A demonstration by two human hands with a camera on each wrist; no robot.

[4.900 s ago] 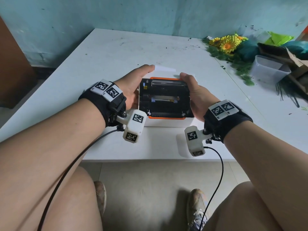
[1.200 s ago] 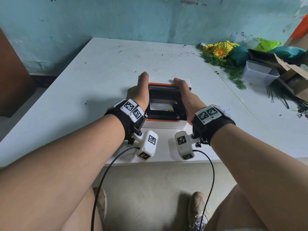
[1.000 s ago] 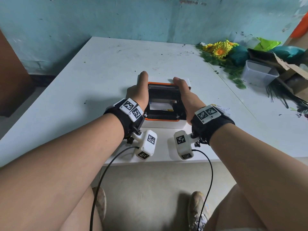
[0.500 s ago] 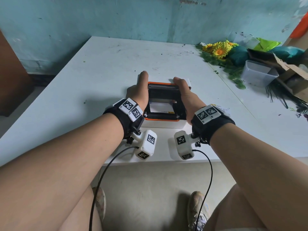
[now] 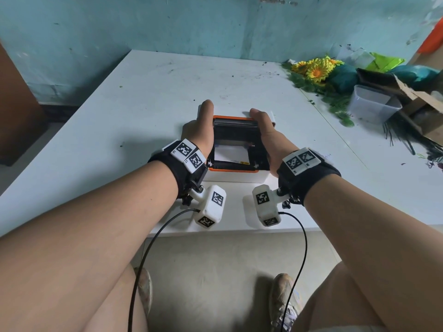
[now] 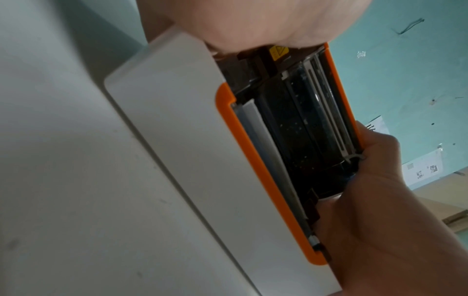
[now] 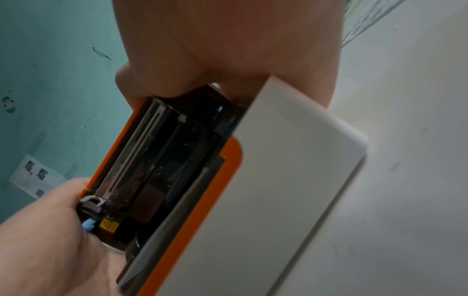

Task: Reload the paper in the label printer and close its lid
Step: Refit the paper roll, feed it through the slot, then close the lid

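While my left hand (image 5: pixel 200 130) grips the lid's (image 5: pixel 233 129) left edge, the label printer (image 5: pixel 236 174) sits at the near edge of the table (image 5: pixel 119 121), white paper (image 5: pixel 230 153) lying inside, and my right hand (image 5: pixel 265 135) grips the right edge. I judge the lid light, stiff plastic; holding both side edges should suit it.

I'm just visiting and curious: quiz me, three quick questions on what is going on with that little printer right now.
1. True or false: the label printer lid is fully shut.
2. Which hands hold the lid? A) left hand only B) right hand only C) both
3. Fill in: white ____ lies inside the printer.

Key: 1 false, the lid is partly raised. 2 C, one at each side. 3 paper.
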